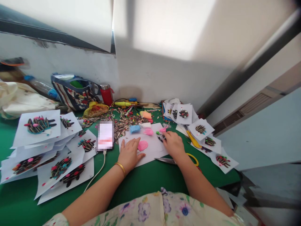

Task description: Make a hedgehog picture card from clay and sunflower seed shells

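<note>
My left hand [129, 154] lies with fingers stretched out on a white sheet of paper [152, 149], just left of a flattened pink patch of modelling clay [142, 145]. Over the sheet's right side, my right hand [174, 144] has its fingers bent down onto a small clear packet [161, 136] with dark and green bits; the fingertips are partly hidden. Past the hands sit a blue clay block [134, 129], a pink clay lump [148, 131] and another pink piece in clear wrap [164, 128]. Scissors [166, 160] with yellow handles lie beneath my right forearm.
Striped seeds [121, 125] are scattered behind the paper. A phone [105, 136] on a white cable stands left of it. Stacked cards with seed hedgehogs [39, 125] fill the left; more cards [201, 129] lie right. A red flask [106, 95] and a bag [72, 92] stand behind.
</note>
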The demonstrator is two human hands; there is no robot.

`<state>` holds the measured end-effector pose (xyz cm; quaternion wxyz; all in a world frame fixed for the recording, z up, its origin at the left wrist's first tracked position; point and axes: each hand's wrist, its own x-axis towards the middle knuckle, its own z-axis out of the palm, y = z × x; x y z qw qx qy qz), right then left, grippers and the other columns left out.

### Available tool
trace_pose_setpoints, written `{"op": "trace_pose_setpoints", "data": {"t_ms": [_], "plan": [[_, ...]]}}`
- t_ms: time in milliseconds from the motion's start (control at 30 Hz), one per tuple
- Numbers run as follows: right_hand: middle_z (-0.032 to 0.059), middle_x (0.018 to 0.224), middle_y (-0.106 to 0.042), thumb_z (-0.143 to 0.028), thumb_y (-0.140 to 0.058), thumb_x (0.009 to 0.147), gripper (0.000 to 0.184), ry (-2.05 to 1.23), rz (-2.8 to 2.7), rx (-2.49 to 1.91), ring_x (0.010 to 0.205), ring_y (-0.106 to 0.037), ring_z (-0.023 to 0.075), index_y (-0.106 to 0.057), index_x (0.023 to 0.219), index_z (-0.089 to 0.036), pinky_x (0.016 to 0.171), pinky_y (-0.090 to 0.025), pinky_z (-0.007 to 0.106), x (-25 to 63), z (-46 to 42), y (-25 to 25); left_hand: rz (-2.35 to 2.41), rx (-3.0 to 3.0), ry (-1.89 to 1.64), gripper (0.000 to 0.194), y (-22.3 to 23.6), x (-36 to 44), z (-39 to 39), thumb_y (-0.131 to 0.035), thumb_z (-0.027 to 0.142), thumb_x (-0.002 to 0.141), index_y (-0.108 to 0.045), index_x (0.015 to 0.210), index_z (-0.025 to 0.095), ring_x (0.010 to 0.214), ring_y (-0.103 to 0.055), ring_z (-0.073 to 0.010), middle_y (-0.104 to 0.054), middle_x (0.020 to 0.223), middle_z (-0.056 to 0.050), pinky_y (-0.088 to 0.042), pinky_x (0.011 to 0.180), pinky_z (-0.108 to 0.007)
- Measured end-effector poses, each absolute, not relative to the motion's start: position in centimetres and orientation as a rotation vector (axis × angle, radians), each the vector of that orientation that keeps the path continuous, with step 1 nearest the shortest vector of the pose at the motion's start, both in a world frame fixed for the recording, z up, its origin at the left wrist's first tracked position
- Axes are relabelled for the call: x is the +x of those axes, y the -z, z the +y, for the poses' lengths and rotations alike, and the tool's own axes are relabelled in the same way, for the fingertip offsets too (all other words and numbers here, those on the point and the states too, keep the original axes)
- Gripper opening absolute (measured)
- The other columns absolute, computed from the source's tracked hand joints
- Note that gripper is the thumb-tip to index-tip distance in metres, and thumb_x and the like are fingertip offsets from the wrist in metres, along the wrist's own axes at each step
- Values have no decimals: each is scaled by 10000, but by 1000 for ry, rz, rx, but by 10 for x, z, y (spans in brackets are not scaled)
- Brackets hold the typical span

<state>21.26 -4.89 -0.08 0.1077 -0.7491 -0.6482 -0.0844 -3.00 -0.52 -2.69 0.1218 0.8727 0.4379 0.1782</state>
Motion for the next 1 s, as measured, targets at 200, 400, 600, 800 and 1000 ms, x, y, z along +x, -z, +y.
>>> {"op": "trace_pose_setpoints", "data": {"t_ms": [200, 400, 600, 800, 1000], "plan": [[137, 1057, -601, -249, -612, 849, 249, 219, -1899, -2356, 976, -527, 272, -644, 1087, -185, 796, -419, 369, 234, -38, 7, 1278, 2554, -520, 686, 28, -31, -5, -658, 438, 812, -409, 1394, 175, 1291, -458, -317, -547, 1352, -164, -112, 1129, -626], [134, 1104, -587, -232, -597, 845, 366, 188, -1856, -2133, 1037, -510, 274, -599, 1205, -166, 899, -429, 401, 231, -44, 4, 1255, 2508, -639, 574, 25, -33, -2, -620, 433, 845, -474, 1348, 198, 1292, -459, -305, -546, 1360, -152, -124, 1136, -619], [94, 1137, -538, -157, -575, 837, 381, -187, -1920, -1662, 1055, -543, 208, -580, 1215, -203, 951, -460, 347, 191, -63, -10, 985, 2229, -1019, 234, 15, -32, -5, -521, 322, 917, -644, 1091, 226, 1153, -562, -215, -634, 1187, -81, -414, 1050, -420], [85, 1063, -556, -181, -594, 836, 333, -201, -1929, -1596, 1006, -556, 225, -599, 1165, -232, 879, -493, 360, 156, -71, -10, 858, 2092, -1059, 212, 13, -31, -8, -556, 293, 896, -636, 1083, 230, 1008, -602, -188, -651, 1046, -55, -494, 927, -365], [91, 1105, -570, -163, -600, 819, 321, -170, -1929, -1552, 1060, -529, 239, -596, 1135, -223, 940, -457, 385, 148, -72, -10, 961, 1969, -1018, 120, 13, -30, -12, -611, 295, 841, -602, 917, 202, 851, -615, -165, -648, 884, -15, -513, 816, -326]]}}
